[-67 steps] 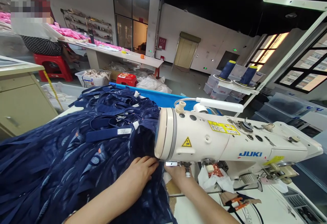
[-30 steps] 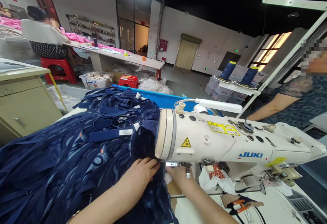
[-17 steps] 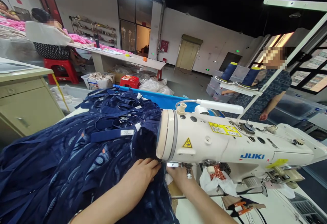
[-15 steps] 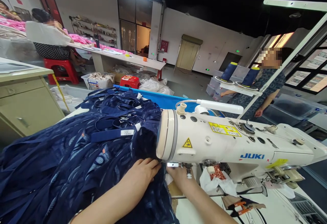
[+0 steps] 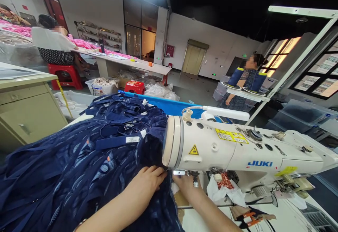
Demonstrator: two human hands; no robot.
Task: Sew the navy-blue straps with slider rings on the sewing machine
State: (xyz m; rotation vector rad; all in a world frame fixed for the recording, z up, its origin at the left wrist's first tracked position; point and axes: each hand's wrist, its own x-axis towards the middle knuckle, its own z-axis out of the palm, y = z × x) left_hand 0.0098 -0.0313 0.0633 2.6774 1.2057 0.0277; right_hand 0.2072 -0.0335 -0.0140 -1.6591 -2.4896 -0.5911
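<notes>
A large heap of navy blue lace garments [image 5: 105,161] with straps and white labels covers the left side of the sewing table, reaching the head of a white JUKI sewing machine [image 5: 227,147]. My left hand [image 5: 150,181] is on the cloth at the left of the machine head, its fingers bent and pressed together on the navy garment. My right hand [image 5: 186,186] reaches under the machine head by the needle area. The machine hides its fingers, so what they hold does not show. The needle is hidden too.
Orange-handled snips [image 5: 250,219] lie on the table at lower right, near a white bag of copper-coloured bits [image 5: 225,182]. Two navy thread cones [image 5: 235,77] stand on a rack. One person [image 5: 250,73] stands behind it; another [image 5: 52,41] sits at the far table.
My hands and the navy cloth hold nearly the same place. The view has tilted slightly. The standing person at right has moved left, behind the thread cones.
</notes>
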